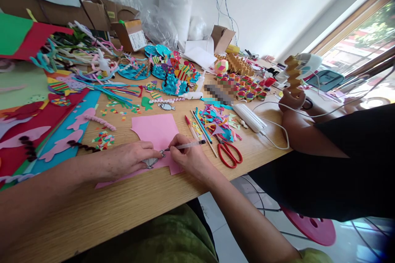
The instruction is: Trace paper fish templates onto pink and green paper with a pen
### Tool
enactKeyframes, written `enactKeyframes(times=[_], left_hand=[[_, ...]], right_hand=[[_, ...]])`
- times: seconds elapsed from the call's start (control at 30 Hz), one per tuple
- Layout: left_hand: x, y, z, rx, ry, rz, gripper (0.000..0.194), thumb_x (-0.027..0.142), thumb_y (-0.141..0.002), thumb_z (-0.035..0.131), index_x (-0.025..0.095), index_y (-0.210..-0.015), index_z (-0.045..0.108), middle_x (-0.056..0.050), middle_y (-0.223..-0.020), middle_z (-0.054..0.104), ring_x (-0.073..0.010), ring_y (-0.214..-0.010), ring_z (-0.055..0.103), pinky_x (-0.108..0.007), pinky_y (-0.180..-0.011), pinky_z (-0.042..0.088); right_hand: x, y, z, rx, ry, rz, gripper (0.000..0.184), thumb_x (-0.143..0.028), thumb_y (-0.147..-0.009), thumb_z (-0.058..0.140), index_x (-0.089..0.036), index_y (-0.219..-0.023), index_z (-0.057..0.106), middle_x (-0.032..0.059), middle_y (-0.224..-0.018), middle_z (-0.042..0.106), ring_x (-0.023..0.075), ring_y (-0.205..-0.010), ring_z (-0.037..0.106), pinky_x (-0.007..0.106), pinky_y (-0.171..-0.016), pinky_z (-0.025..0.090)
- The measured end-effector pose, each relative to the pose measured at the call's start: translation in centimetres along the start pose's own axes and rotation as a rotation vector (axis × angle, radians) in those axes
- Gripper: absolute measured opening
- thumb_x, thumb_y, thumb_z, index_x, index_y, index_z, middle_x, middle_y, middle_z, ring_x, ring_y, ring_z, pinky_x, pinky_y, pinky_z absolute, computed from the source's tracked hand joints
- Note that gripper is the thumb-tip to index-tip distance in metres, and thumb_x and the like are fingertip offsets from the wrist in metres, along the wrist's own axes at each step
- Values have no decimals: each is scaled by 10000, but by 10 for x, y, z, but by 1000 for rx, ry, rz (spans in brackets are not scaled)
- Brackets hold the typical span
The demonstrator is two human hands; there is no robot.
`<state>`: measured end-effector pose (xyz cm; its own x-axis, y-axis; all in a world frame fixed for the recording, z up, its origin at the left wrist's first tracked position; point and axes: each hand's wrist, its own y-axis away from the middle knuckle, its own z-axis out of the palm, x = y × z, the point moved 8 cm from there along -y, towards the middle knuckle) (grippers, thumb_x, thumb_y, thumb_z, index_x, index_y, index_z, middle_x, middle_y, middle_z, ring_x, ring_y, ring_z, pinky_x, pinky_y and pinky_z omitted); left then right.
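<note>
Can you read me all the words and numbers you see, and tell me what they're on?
None can be read clearly.
White label on the small cardboard box: print too small.
Teal item near the window: marks too blurred.
Pen in the right hand: no text I can make out.

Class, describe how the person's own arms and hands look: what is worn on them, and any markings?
The left hand and right hand are gloveless; no ring or watch is visible. The left arm is bare as far as it shows. The right arm is bare up to a green sleeve near the elbow. No clear markings show.
</note>
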<state>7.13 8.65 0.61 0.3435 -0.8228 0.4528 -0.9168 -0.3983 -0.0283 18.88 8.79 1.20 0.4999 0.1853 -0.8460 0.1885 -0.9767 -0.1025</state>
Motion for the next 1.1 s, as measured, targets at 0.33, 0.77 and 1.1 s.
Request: enactKeyframes(times=[0.33,0.77,1.1], left_hand=[[1,0,-1,4,-21,-9,324,92,-853,422,208,-1092,609,-25,-870,603,-139,-750,599,-202,-660,441],[1,-2,1,-32,-46,-28,303,100,-854,421,192,-1064,619,-26,-886,605,-131,-778,599,-191,-675,446],[2,-1,1,-19,-51,-9,336,106,-865,400,199,-1109,612,-28,-878,597,-128,-758,594,-194,-665,443]], right_hand=[[0,-1,1,16,13,22,99,-140,-723,481,-215,-659,472,-50,-585,471,108,-540,435,215,-507,319],[-7,-4,5,-17,25,-19,106,-122,-727,466,-208,-670,489,-44,-601,517,101,-543,454,204,-507,327],[2,-2,-1,10,-53,17,70,-151,-710,462,-200,-673,498,-49,-586,485,97,-533,427,202,-487,313]])
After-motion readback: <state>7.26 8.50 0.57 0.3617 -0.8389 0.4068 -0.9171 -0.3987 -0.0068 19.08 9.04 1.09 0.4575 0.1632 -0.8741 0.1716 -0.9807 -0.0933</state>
